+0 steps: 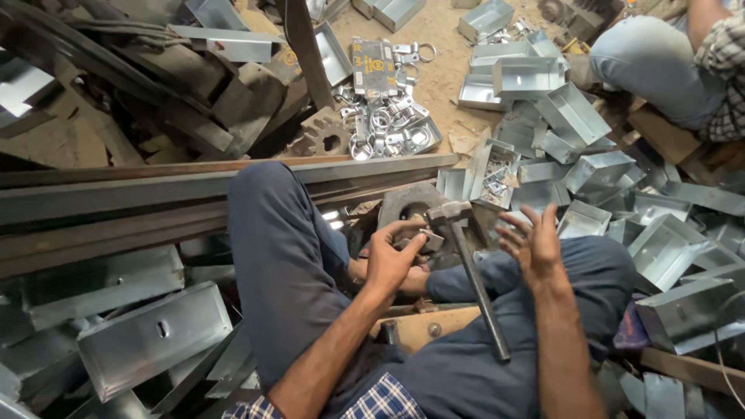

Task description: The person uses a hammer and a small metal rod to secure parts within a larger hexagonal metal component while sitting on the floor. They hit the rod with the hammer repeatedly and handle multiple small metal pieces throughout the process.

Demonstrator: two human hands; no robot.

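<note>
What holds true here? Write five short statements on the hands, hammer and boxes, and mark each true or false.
1. The left hand pinches a small metal piece. True.
2. The right hand grips the hammer. False: its fingers are spread open, off the handle.
3. The hammer's head points up, by the piece. True.
4. The metal boxes are stacked neatly. False: they lie in a loose heap.
5. Another person sits at upper right. True.
</note>
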